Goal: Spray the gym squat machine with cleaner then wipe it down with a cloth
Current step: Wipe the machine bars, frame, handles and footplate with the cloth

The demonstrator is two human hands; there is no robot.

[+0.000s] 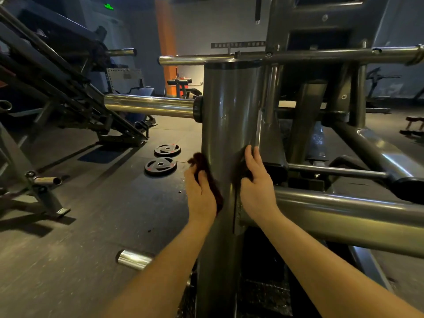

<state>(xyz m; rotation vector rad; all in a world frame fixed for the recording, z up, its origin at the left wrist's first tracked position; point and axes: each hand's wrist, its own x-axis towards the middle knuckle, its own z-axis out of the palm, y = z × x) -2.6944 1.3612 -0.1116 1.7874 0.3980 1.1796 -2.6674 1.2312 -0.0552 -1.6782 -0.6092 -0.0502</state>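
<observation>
i see the dark maroon cloth (200, 160) looped behind the upright grey steel column (229, 111), left hand (200, 193) and right hand (257, 187) level either side, fingers curled pinching an end each, so i judge the wipe follows its vertical axis.

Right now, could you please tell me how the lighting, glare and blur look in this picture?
Head view: dim gym, bright glare streaks on the steel column; head view: the wide lens bows the horizontal bar; head view: the dark cloth at the left hand is smeared by blur.
</observation>
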